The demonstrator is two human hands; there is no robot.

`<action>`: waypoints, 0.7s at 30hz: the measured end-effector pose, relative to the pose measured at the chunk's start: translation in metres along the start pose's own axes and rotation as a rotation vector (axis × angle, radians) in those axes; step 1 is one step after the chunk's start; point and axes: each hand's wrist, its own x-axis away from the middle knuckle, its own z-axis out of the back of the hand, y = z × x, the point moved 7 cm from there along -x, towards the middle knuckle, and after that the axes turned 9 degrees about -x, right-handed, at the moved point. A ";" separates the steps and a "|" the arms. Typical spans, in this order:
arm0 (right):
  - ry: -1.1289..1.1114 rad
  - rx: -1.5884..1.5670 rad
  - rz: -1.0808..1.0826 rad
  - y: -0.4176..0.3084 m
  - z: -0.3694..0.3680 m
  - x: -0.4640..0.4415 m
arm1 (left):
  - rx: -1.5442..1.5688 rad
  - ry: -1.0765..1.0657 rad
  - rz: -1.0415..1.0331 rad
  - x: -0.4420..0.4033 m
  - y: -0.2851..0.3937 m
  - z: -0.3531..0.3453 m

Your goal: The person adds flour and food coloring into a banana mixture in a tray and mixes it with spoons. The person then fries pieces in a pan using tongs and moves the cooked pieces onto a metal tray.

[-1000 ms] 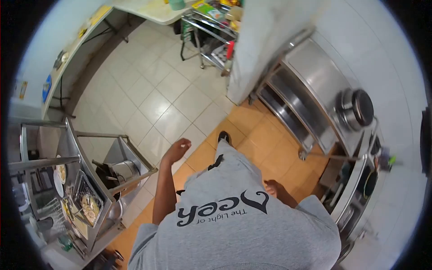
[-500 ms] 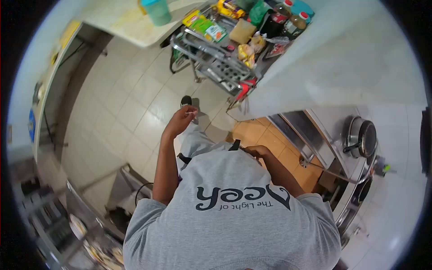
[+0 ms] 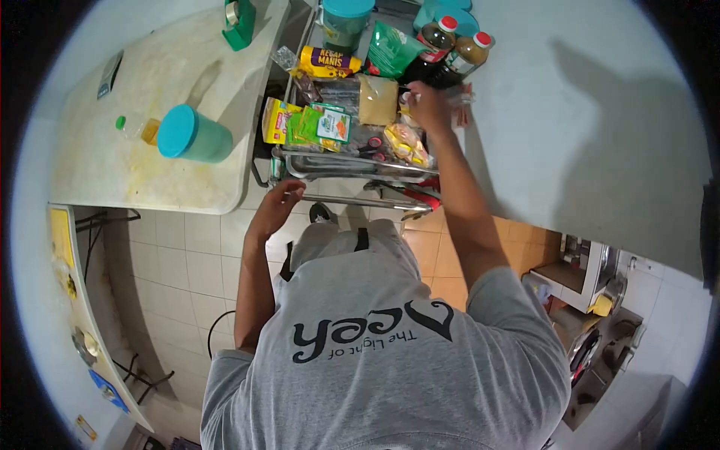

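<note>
My right hand (image 3: pixel 430 107) reaches over the right part of a metal cart (image 3: pixel 360 171), beside a bag of tan powder (image 3: pixel 378 100) and below dark bottles with red caps (image 3: pixel 436 43). Its fingers are bent, and what they touch is hard to make out. Near the cart's front left corner is my left hand (image 3: pixel 282 204), fingers slightly curled and apart, holding nothing. On the cart lie a yellow Kecap Manis pouch (image 3: pixel 328 62), a green bag (image 3: pixel 393 49), green and yellow packets (image 3: pixel 307 124) and a yellow-white packet (image 3: pixel 407 144).
To the left stands a white table (image 3: pixel 97 165) with a turquoise-lidded container (image 3: pixel 196 135), a small bottle (image 3: pixel 136 129) and a green tape dispenser (image 3: pixel 238 24). A pale wall (image 3: pixel 555 127) borders the cart's right side. Metal kitchen units are at the lower right.
The view has turned and moved up to the cart, which is now right in front. My right hand has gone from beside my waist to over the cart's items.
</note>
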 end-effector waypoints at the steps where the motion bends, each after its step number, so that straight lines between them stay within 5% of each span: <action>1: -0.059 0.122 -0.059 0.004 -0.006 -0.018 | -0.044 0.001 -0.041 -0.001 0.005 0.009; 6: -0.275 0.558 -0.096 0.021 -0.045 -0.053 | 0.017 -0.021 0.085 0.005 -0.010 0.036; 10: -0.365 0.602 -0.191 0.027 -0.057 -0.056 | 0.080 -0.025 0.123 0.009 -0.014 0.047; 17: -0.058 0.100 0.011 -0.005 0.014 -0.033 | 0.041 -0.072 0.050 -0.012 0.012 0.053; 21: -0.015 -0.743 -0.153 -0.023 0.036 0.004 | 0.071 -0.116 -0.042 -0.028 0.050 0.040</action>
